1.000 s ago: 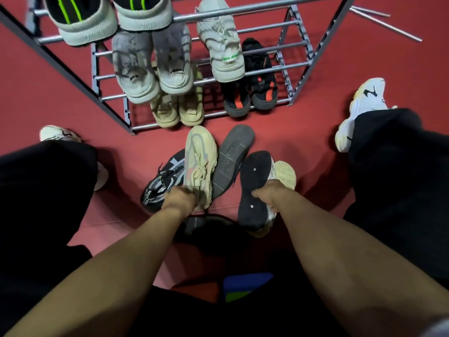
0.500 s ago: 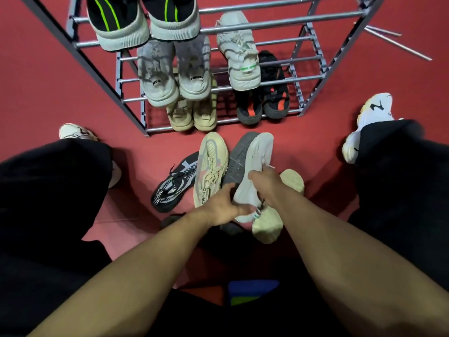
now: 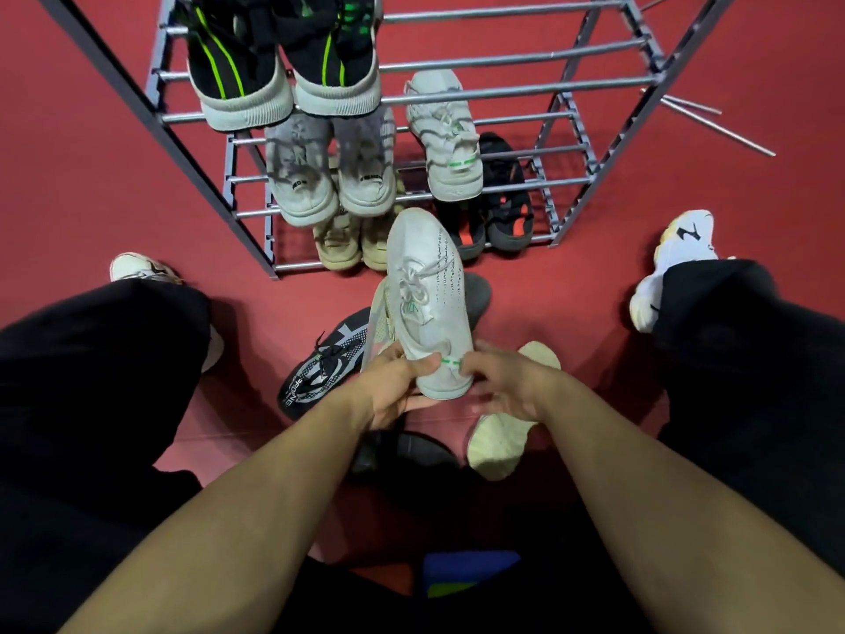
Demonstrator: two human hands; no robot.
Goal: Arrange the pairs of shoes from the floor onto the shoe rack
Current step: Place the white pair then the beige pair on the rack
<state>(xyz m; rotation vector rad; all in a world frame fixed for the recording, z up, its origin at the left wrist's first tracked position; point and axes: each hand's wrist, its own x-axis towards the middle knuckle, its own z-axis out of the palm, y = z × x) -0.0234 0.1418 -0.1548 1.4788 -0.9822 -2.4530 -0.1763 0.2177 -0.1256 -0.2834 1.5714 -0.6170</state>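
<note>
I hold a pale grey knit sneaker (image 3: pixel 430 295) with a green heel stripe upright above the floor, toe toward the rack. My left hand (image 3: pixel 393 386) grips its heel from the left and my right hand (image 3: pixel 500 382) grips it from the right. Its twin (image 3: pixel 446 135) lies on a middle bar of the grey metal shoe rack (image 3: pixel 503 96). On the floor under my hands lie a black patterned sneaker (image 3: pixel 320 363), a beige sneaker (image 3: pixel 379 322) mostly hidden, a grey sole (image 3: pixel 478 297), and a cream shoe (image 3: pixel 503 437).
The rack also carries black shoes with green stripes (image 3: pixel 283 61), grey-white sneakers (image 3: pixel 329 171), tan shoes (image 3: pixel 347 244) and black sandals (image 3: pixel 494 208). My legs in black trousers and white shoes (image 3: pixel 676 263) flank the pile. Loose metal rods (image 3: pixel 713 125) lie on the red floor at right.
The right hand turned the sneaker from sole-up to upright and lifted it. My left hand left the beige sneaker and joined at the heel. The view tilted up toward the rack.
</note>
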